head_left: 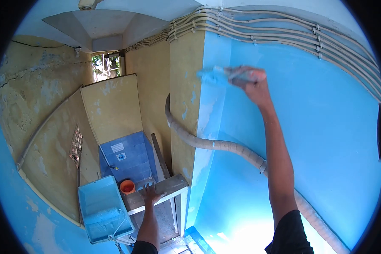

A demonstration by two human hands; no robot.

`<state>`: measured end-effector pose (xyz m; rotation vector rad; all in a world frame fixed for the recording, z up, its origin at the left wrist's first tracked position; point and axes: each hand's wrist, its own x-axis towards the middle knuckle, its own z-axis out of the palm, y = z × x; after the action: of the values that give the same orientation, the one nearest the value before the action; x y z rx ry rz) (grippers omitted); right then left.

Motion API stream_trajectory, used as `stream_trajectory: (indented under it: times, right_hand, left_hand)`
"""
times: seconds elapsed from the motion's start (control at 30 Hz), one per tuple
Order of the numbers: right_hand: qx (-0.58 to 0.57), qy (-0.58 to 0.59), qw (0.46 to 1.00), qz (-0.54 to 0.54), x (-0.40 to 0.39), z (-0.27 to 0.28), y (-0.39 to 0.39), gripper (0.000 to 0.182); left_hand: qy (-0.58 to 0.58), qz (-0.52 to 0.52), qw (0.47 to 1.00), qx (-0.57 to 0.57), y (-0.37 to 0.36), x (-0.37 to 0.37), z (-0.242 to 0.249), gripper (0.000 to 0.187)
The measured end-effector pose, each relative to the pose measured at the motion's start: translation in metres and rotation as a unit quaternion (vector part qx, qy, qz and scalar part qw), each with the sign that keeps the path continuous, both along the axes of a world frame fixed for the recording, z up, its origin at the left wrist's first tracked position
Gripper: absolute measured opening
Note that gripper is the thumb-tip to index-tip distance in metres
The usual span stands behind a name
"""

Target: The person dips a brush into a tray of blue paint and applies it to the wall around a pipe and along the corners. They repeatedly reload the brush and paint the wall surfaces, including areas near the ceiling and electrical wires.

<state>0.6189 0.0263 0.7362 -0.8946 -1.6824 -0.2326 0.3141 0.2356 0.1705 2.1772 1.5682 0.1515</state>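
Raised to the wall corner, my right hand is closed around a paintbrush, smeared by motion. Its light-blue head is at the narrow blue strip beside the yellow wall face; whether it touches cannot be told. My left hand lies on a wooden ledge with its fingers spread, holding nothing. Left of it is a blue paint tray with a blue-coated paint roller lying in it.
A thick wrapped pipe runs across the corner and down the blue wall. Several thin conduits follow the top. Below stands an orange bucket near blue tiles. Another pipe slants along the left wall.
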Motion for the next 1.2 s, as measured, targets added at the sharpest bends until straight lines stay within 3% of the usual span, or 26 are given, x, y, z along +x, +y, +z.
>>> stream_trajectory:
  times: [0.17, 0.23, 0.3, 0.4, 0.47, 0.57, 0.7, 0.77, 0.87, 1.0, 1.1, 1.2]
  right_hand:
    - [0.081, 0.013, 0.994, -0.076, -0.018, -0.006, -0.014, 0.014]
    - [0.149, 0.079, 0.981, -0.1, -0.02, -0.042, -0.02, 0.012]
    - [0.148, 0.22, 0.955, -0.135, -0.035, -0.081, -0.029, 0.011]
    - [0.143, 0.308, 0.929, -0.149, -0.053, -0.136, -0.034, 0.018]
    - [0.129, 0.405, 0.883, -0.198, -0.061, -0.158, -0.031, 0.018]
    - [0.106, 0.483, 0.857, -0.146, -0.056, -0.173, -0.018, 0.02]
    - [0.091, 0.48, 0.854, -0.18, -0.057, -0.166, -0.004, 0.019]
    - [0.096, 0.383, 0.869, -0.297, -0.052, -0.169, 0.005, 0.017]
    - [0.085, 0.37, 0.867, -0.324, -0.051, -0.171, 0.011, 0.016]
    - [0.059, 0.375, 0.877, -0.295, -0.058, -0.169, 0.015, 0.022]
    - [-0.046, 0.346, 0.877, -0.329, -0.053, -0.16, 0.011, 0.019]
    - [-0.089, 0.401, 0.874, -0.259, -0.053, -0.155, 0.015, 0.017]
  left_hand:
    - [-0.015, 0.004, 1.0, -0.002, -0.004, -0.001, 0.002, 0.11]
    - [-0.01, 0.004, 1.0, -0.004, -0.007, -0.001, 0.012, 0.11]
    - [0.005, 0.009, 1.0, -0.009, -0.012, 0.0, 0.021, 0.109]
    - [0.001, 0.017, 1.0, -0.013, -0.013, 0.001, 0.022, 0.109]
    - [0.004, 0.015, 1.0, -0.01, -0.012, 0.002, 0.018, 0.109]
    - [0.012, 0.015, 1.0, -0.008, -0.014, 0.001, 0.019, 0.109]
    - [0.013, 0.02, 1.0, -0.004, -0.016, 0.001, 0.026, 0.108]
    - [0.014, 0.019, 1.0, -0.006, -0.018, 0.0, 0.028, 0.107]
    - [0.007, 0.021, 1.0, -0.018, -0.018, 0.001, 0.03, 0.106]
    - [-0.009, 0.017, 1.0, -0.004, -0.017, 0.0, 0.027, 0.105]
    - [0.019, 0.014, 1.0, -0.017, -0.02, 0.0, 0.038, 0.104]
    - [0.034, 0.013, 0.999, -0.015, -0.024, 0.0, 0.047, 0.103]
